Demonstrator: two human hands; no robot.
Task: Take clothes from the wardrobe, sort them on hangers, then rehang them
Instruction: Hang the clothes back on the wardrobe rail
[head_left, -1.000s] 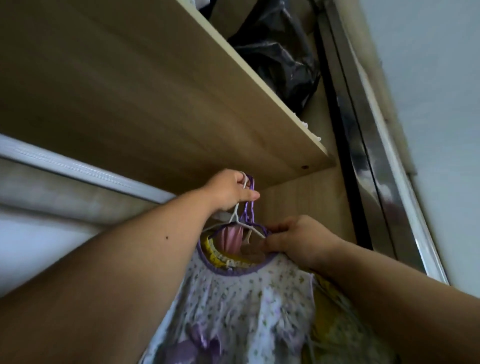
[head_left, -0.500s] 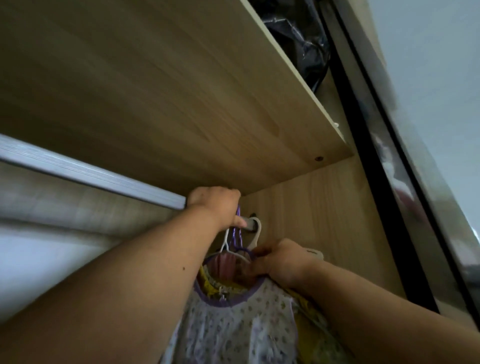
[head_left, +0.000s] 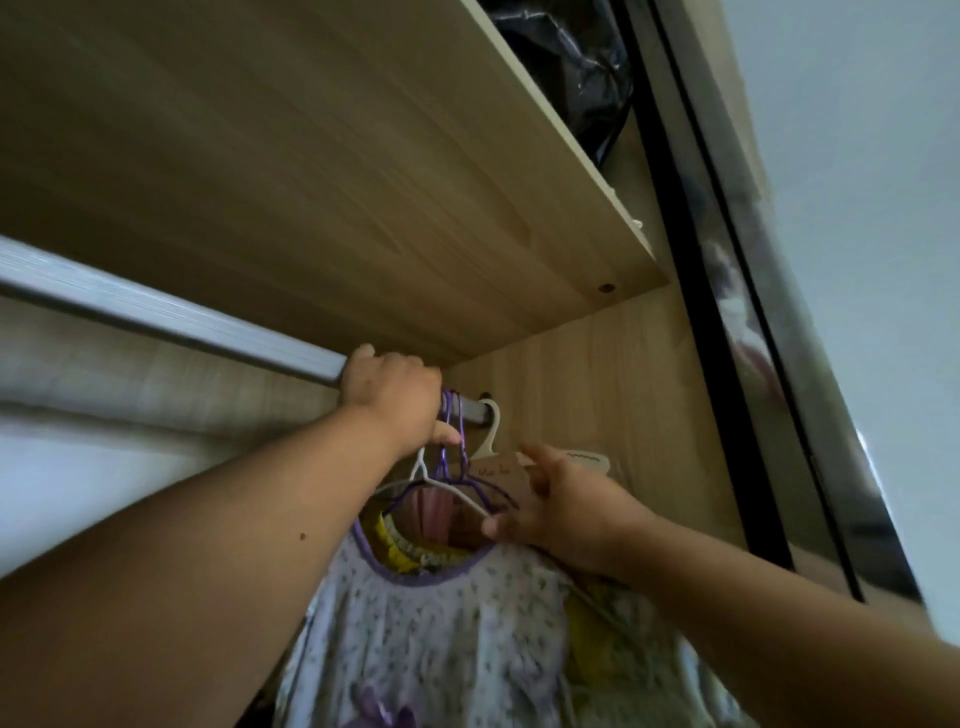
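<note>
The wooden shelf (head_left: 311, 182) fills the upper view. A black bag (head_left: 576, 62) on it is cut off by the frame. Below runs the rail (head_left: 156, 317). The floral dress (head_left: 441, 623) hangs near its right end, its lower part out of frame, and hides most of the yellow and pink clothes behind it. The left hand (head_left: 392, 395) curls over the rail, its thumb pinching the neck of the white hanger (head_left: 441, 486), whose hook is hidden in the fist. The right hand (head_left: 566, 509) is loosely spread against the hanger shoulders. The purple hangers (head_left: 447, 457) hook over the rail just beside the left hand. The writing on a brown tag (head_left: 496, 470) is unreadable.
</note>
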